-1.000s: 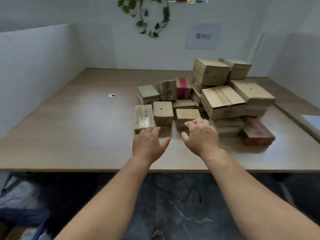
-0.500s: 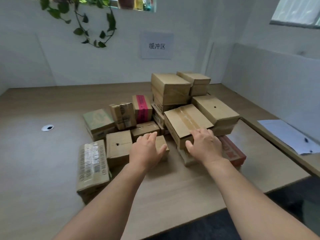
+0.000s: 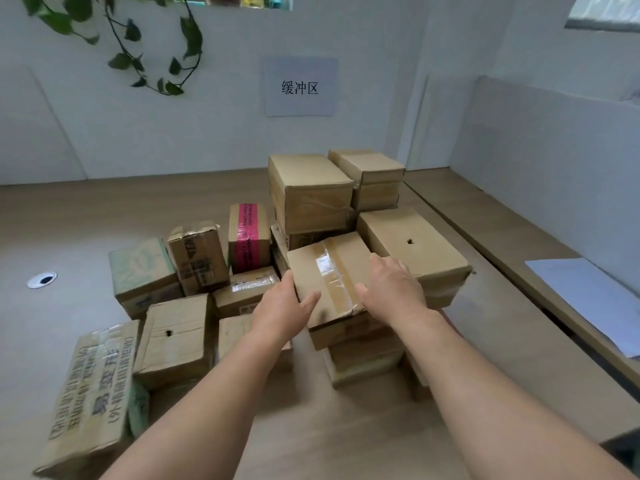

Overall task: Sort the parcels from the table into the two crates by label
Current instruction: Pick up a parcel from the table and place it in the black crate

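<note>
Both hands have moved forward from the smaller boxes near the table edge onto a taped box higher in the pile, and the camera has closed in on the stack.

Head view: the left hand (image 3: 282,306) lies against the near-left edge of the taped box (image 3: 329,271), fingers nearly straight along its left side and thumb spread across the top near corner. The right hand (image 3: 391,289) rests on the box's right side, fingers extended and laid flat, thumb angled inward over the top. Whether either hand has actually closed on the cardboard cannot be told. The box sits on top of lower boxes in the middle of the pile, its long axis running from near to far and slightly left, with a strip of clear tape along that axis. Just right of it lies a larger box with a hole (image 3: 412,244); behind it stands a tall box (image 3: 311,188). To the left stand a box with pink tape (image 3: 248,237) and a green-printed box (image 3: 142,268). Nearest on the left lies a long box with printed characters (image 3: 90,393). All rest on a wooden table (image 3: 86,209). On the far wall hangs a paper sign (image 3: 299,87), with a trailing plant (image 3: 138,39) to its left.
</note>
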### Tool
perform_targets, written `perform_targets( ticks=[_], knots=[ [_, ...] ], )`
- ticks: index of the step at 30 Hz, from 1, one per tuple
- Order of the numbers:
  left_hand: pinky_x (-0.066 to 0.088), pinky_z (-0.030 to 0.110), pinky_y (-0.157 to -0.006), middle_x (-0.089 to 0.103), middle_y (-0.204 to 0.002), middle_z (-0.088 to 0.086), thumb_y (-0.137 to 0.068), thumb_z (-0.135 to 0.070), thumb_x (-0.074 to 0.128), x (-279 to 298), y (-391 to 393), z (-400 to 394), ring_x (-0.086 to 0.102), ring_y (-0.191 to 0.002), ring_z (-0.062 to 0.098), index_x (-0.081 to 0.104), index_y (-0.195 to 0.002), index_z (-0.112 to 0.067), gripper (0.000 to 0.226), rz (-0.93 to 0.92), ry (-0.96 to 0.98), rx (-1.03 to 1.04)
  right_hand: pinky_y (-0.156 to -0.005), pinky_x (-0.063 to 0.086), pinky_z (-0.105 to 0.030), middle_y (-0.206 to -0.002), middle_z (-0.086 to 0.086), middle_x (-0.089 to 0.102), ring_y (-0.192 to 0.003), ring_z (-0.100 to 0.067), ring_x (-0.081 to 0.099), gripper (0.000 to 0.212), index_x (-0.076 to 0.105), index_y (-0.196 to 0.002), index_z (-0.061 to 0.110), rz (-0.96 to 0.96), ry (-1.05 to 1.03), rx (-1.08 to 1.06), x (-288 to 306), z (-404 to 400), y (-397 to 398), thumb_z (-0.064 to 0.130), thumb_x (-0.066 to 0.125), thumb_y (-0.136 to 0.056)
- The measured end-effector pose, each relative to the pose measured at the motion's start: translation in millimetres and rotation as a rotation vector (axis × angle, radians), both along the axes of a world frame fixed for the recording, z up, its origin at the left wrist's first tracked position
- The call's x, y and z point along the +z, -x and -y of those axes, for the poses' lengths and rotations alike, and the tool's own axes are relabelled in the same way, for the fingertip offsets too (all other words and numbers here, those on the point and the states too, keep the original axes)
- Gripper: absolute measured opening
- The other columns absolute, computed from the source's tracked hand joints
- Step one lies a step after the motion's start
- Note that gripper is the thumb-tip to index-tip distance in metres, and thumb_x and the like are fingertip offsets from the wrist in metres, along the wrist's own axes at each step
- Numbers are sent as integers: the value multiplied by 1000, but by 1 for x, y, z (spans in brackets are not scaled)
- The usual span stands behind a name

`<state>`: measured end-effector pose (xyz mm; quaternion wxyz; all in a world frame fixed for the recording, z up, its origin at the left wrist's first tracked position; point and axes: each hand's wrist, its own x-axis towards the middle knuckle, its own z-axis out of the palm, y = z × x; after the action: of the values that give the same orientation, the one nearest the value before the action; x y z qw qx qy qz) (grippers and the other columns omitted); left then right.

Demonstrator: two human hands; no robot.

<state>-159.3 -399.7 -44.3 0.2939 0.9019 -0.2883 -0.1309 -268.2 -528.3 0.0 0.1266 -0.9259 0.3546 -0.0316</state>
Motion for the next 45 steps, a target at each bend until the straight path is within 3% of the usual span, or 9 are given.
perform_targets(
  ticks=[10, 16, 21, 26, 30, 33, 35, 40, 45],
  knots=[
    [45, 39, -95, 59, -126, 5, -95, -33, 53, -8, 5, 28, 53, -110, 22, 52, -130, -14, 40, -369, 176, 340, -107, 35, -41, -149, -14, 41, -138, -33, 33, 72, 13, -154, 2, -83, -123, 38, -15, 33, -19, 32, 45, -98],
    [49, 33, -84, 55, -115, -4, -87, -12, 65, 7, 16, -4, 55, -103, 17, 42, -132, -24, 52, -381, 374, 288, -97, 46, -42, -138, -12, 50, -125, -32, 49, 78, 28, -147, 7, 89, -305, -14, -5, 33, -18, 38, 62, -85],
    [55, 37, -78, 57, -117, 11, -84, 4, 50, 30, 17, -38, 60, -104, 24, 45, -133, -19, 54, -374, 559, 268, -87, 55, -48, -112, -1, 62, -100, -26, 61, 38, 56, -123, 26, 418, -793, 50, 12, 23, -7, 41, 46, -90],
    [53, 45, -78, 65, -108, 10, -97, -12, 30, 55, 31, -74, 60, -104, 27, 53, -106, -9, 25, -602, 850, 311, -72, 57, -44, -104, -17, 70, -92, -34, 68, 68, 60, -114, 14, 467, -1325, -24, 17, 21, 7, 72, 33, -91],
    [50, 35, -62, 64, -69, -2, -96, -49, 40, 56, 29, -93, 61, -75, 14, 51, -73, -15, 43, -630, 921, 374, -72, 58, -43, -75, -13, 70, -78, -29, 69, 87, 66, -106, 5, 392, -1402, -82, -3, 13, 6, 83, 35, -82],
    [48, 28, -59, 62, -82, -2, -89, -56, 49, 56, 31, -96, 59, -75, 11, 60, -94, -14, 43, -623, 836, 339, -44, 49, -22, -73, -3, 70, -55, -15, 64, 51, 69, -114, 15, 391, -1411, -87, -10, -7, 6, 57, 54, -89],
    [49, 22, -55, 64, -94, -2, -94, -40, 52, 55, 34, -98, 61, -77, 7, 58, -116, -15, 35, -614, 763, 304, -43, 50, -22, -94, -7, 75, -70, -20, 70, 40, 64, -121, 15, 446, -1443, -72, -16, -15, 5, 40, 60, -90],
    [52, 34, -73, 68, -105, -7, -98, -29, 47, 46, 37, -113, 62, -86, 11, 50, -131, -39, 35, -658, 635, 257, -94, 50, -50, -107, -9, 74, -110, -32, 67, 47, 50, -133, 17, 643, -1405, 15, -24, -24, 8, 21, 64, -88],
    [51, 30, -57, 70, -105, -11, -97, -19, 43, 27, 37, -131, 66, -89, 14, 45, -138, -40, 45, -578, 722, 252, -65, 53, -35, -107, -4, 69, -91, -23, 62, 73, 44, -137, 49, 389, -1350, 258, -15, -34, 24, 27, 67, -71]
  ],
)
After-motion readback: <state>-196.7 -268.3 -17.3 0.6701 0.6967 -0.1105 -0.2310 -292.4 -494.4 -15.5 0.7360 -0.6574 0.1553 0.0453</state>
